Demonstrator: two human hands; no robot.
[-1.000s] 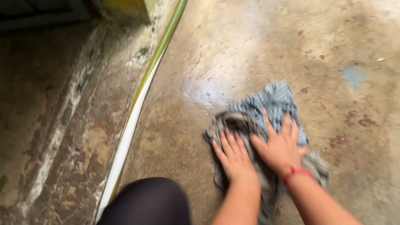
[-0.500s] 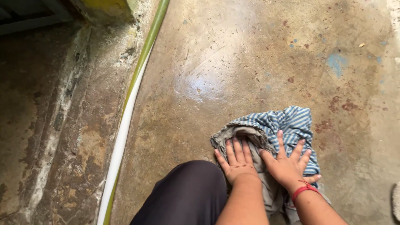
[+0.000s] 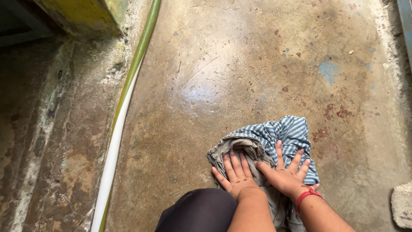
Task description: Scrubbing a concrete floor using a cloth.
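Observation:
A crumpled rag [image 3: 274, 137], blue-and-white striped on one side and grey on the other, lies on the wet concrete floor [image 3: 223, 77]. My left hand [image 3: 235, 174] presses flat on its grey part, fingers spread. My right hand [image 3: 286, 174], with a red band at the wrist, presses flat on the striped part beside it. Both palms rest on the cloth without gripping it. My dark-clothed knee [image 3: 197, 212] is just below the left hand.
A white and green pipe [image 3: 122, 116] runs along the floor on the left, beside a stained lower gutter [image 3: 51, 129]. A yellow-painted block [image 3: 81, 15] stands at the top left. A grey stone [image 3: 402, 204] lies at the bottom right edge.
Both hands and the rag have slid to the right and toward me across the floor. My knee has come further into view under the left arm.

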